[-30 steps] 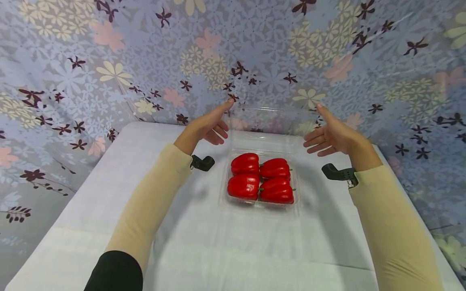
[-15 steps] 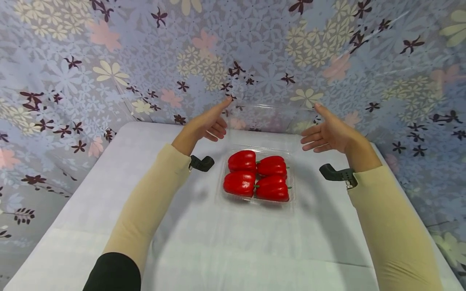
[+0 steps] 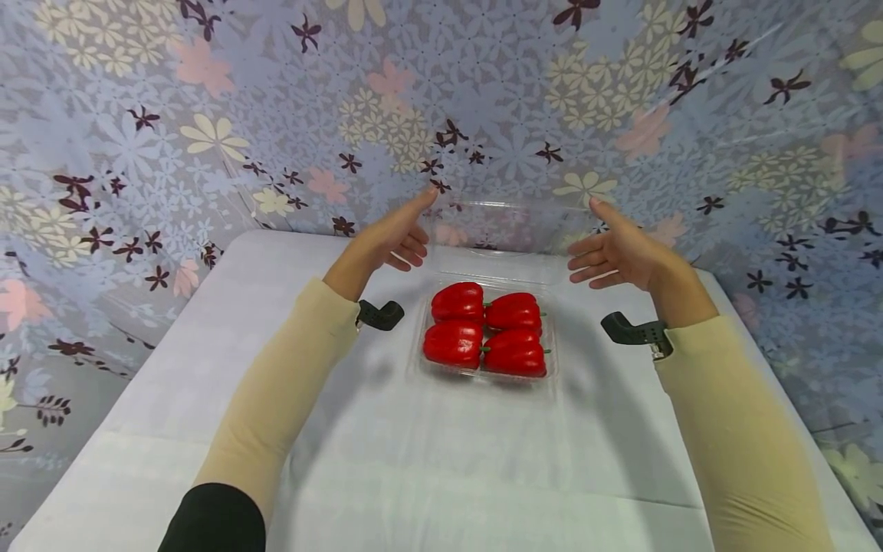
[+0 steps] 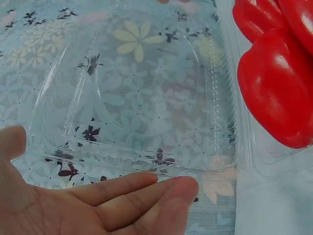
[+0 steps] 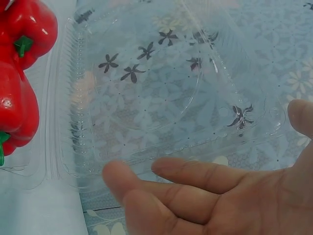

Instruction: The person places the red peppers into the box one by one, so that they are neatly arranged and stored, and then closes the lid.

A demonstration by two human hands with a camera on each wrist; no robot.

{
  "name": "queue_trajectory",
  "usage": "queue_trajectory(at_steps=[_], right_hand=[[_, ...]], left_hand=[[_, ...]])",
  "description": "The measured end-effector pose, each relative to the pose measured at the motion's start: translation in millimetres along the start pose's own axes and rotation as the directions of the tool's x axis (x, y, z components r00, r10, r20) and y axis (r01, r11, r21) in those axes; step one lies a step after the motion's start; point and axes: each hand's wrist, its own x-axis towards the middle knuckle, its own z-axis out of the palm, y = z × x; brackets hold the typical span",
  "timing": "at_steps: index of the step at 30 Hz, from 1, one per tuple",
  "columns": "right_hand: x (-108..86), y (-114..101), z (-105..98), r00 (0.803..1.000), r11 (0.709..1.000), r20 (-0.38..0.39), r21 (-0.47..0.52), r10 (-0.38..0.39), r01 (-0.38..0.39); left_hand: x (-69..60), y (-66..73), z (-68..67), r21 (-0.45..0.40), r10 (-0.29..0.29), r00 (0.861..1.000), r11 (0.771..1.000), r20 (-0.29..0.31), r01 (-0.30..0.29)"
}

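Note:
Several red bell peppers [image 3: 453,343] with green stems lie in the base of a clear plastic clamshell box [image 3: 486,379] on the white-covered table. Its transparent lid [image 3: 513,230] stands raised at the far side. My left hand [image 3: 393,241] is at the lid's left edge and my right hand [image 3: 624,257] at its right edge. Both palms face inward, thumbs up, fingers extended. In the left wrist view, the fingertips [image 4: 183,188] are close beside the lid's rim. The right wrist view has the fingers [image 5: 205,176] close to the other side; contact cannot be told.
A white cloth [image 3: 359,460] covers the table. Behind it hangs a flower-patterned fabric [image 3: 497,100], right behind the raised lid. A black camera mount is strapped to each wrist.
The box with the peppers has shifted slightly left and away from me. My right hand has moved a little left; the left hand has barely moved. The lid stays raised.

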Motion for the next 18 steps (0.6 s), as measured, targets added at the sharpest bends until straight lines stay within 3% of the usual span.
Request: queue_trajectory(at_steps=[18], right_hand=[[4.7,6.4,-3.0,0.999,1.0,0.03,-0.012,-0.014,0.014]], left_hand=[[0.0,-9.2,3.8,0.031,0.042,0.999,0.999,-0.003,-0.042]])
